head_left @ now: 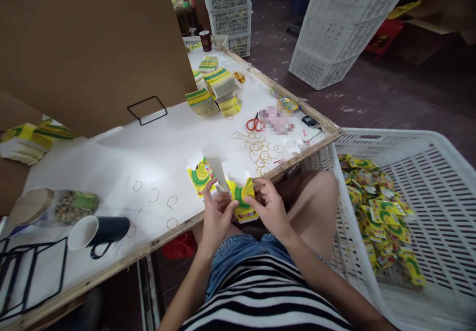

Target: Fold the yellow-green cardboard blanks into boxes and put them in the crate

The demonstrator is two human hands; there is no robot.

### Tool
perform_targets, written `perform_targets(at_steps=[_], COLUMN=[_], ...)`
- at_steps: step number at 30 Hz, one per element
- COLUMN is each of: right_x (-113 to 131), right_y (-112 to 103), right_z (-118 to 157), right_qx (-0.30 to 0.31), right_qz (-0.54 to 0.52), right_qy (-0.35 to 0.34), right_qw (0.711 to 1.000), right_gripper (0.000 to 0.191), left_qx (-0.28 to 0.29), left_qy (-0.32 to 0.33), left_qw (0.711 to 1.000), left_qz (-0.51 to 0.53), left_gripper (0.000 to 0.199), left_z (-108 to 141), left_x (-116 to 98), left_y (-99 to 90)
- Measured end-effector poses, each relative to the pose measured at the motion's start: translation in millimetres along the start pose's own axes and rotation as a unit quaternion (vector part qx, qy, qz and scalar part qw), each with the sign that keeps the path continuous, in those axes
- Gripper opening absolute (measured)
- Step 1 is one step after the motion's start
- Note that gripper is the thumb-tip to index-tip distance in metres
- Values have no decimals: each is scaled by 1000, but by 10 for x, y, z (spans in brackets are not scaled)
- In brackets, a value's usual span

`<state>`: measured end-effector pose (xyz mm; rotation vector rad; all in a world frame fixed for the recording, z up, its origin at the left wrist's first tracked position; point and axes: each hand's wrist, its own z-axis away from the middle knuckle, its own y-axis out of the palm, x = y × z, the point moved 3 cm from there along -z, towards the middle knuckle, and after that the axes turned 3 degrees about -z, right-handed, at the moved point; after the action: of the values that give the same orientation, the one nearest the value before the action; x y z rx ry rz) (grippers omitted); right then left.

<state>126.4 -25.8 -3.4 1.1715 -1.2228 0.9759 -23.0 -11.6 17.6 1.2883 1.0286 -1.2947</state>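
A yellow and green crayon box (242,197) with white flaps standing up is held between both hands above my lap, at the table's front edge. My left hand (217,212) grips its left side, thumb on the printed face. On the other side my right hand (270,207) pinches the box with thumb and fingers. Just beyond my left fingers, a second carton (201,176) of the same print lies on the white table (111,165). Rubber bands (260,152) are scattered on the tabletop beyond my hands.
Bundled flat cartons (219,83) are stacked farther back. Red-handled scissors (255,123) lie at the right. A dark mug (115,229) stands front left near a wire rack (33,266). A white basket (439,172) of small boxes stands right; a large cardboard box (92,38) rises behind.
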Motion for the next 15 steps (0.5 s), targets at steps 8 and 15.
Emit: perform_targets(at_steps=[8, 15], right_x=[173, 232], right_y=[-126, -168], right_z=[-58, -117], right_qx=[144, 119], right_qz=[-30, 17], right_qy=[-1, -47], right_qw=[989, 992], right_gripper=[32, 17], left_qx=[166, 190], left_qy=[-35, -67], left_qw=[985, 975], left_qz=[40, 92], left_gripper=[51, 47], left_z=[7, 59], left_x=[-114, -45], left_y=[-44, -9])
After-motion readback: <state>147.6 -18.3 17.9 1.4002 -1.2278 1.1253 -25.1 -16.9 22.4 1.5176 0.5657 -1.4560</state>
